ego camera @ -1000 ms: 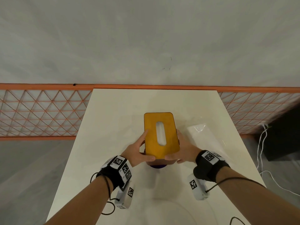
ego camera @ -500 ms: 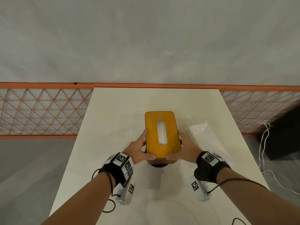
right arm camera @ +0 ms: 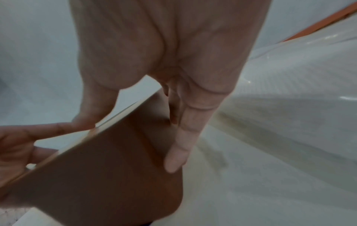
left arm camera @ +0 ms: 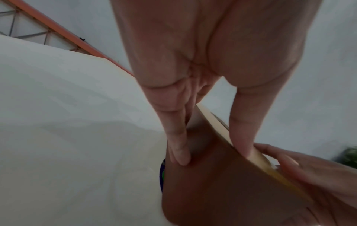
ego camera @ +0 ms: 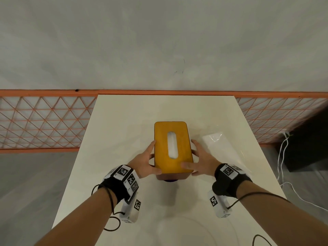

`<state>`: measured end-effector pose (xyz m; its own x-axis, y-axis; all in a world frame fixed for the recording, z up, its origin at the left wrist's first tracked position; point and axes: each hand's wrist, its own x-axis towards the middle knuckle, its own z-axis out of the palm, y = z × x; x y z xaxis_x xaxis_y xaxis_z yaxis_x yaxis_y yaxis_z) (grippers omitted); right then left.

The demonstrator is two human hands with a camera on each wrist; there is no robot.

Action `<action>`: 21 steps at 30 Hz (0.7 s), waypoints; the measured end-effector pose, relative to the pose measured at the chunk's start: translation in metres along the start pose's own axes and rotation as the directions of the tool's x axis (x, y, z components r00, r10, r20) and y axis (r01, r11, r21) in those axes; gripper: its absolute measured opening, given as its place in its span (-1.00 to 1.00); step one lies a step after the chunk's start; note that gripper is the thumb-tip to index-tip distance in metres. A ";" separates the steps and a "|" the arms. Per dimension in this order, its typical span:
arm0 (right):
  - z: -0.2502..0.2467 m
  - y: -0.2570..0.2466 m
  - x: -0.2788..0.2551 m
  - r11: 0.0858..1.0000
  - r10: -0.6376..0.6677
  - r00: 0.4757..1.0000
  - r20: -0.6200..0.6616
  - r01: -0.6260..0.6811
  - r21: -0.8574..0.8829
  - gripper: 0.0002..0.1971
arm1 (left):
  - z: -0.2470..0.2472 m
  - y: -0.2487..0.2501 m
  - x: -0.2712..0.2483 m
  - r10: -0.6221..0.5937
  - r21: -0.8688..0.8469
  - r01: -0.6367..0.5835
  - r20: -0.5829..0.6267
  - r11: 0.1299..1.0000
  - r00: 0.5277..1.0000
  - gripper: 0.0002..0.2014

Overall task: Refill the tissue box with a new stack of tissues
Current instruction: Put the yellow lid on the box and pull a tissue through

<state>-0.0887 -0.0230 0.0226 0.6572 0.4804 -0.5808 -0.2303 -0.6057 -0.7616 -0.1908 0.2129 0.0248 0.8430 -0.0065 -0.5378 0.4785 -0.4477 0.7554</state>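
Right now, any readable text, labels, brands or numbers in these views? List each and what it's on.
No readable words or numbers anywhere.
Black-and-white square fiducial markers on the left wristband and right wristband: patterns only; tiny characters beside them too small to read.
Orange-lidded brown tissue box: no print visible.
Clear-wrapped white tissue pack: no legible label.
Blue-green patch under the box: blurred, unreadable.

Setting: an indoor recording or test area, not a furnished home; the exact type cannot be determined. Indicators: a plain white table [ego camera: 124,121] set against a bare grey wall [ego camera: 159,41]; an orange-framed lattice barrier [ego camera: 44,121] running behind the table on both sides; white cables [ego camera: 282,157] trailing on the grey floor [ego camera: 26,183] to the right of the grip, beside a dark unit [ego camera: 308,142].
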 end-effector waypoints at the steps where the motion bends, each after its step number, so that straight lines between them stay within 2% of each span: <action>1: -0.003 -0.005 0.001 1.000 -0.003 1.000 -0.014 0.003 -0.022 0.11 | -0.002 0.000 0.000 -0.002 0.010 0.002 -0.007 1.000 1.000 0.15; 4: -0.016 -0.028 0.011 0.959 -0.081 0.996 -0.021 0.072 -0.275 0.07 | -0.008 0.005 0.000 0.006 0.064 -0.004 -0.025 0.998 1.000 0.18; 9: -0.026 -0.065 0.035 0.757 -0.123 0.991 0.049 0.126 -0.641 0.18 | -0.011 0.018 0.009 -0.043 0.231 0.035 0.028 0.972 0.999 0.32; 11: -0.026 -0.072 0.040 0.683 -0.111 0.993 0.039 0.105 -0.723 0.20 | -0.012 0.020 0.010 -0.046 0.268 0.035 0.034 0.963 0.998 0.33; 16: -0.024 -0.084 0.044 0.595 -0.089 0.996 0.031 0.078 -0.800 0.18 | -0.013 0.029 0.012 -0.043 0.361 0.027 0.037 0.932 0.998 0.31; 19: -0.023 -0.082 0.043 0.600 -0.080 0.996 0.038 0.078 -0.796 0.19 | -0.013 0.030 0.010 -0.040 0.357 0.024 0.039 0.934 0.998 0.31; 21: -0.024 -0.072 0.039 0.721 -0.050 0.998 0.045 0.067 -0.690 0.19 | -0.013 0.027 0.008 -0.038 0.321 0.022 0.043 0.947 0.998 0.32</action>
<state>-0.0291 0.0240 0.0616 0.6354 0.5379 -0.5541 0.3734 -0.8420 -0.3893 -0.1676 0.2122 0.0455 0.8129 -0.0278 -0.5817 0.3931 -0.7109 0.5833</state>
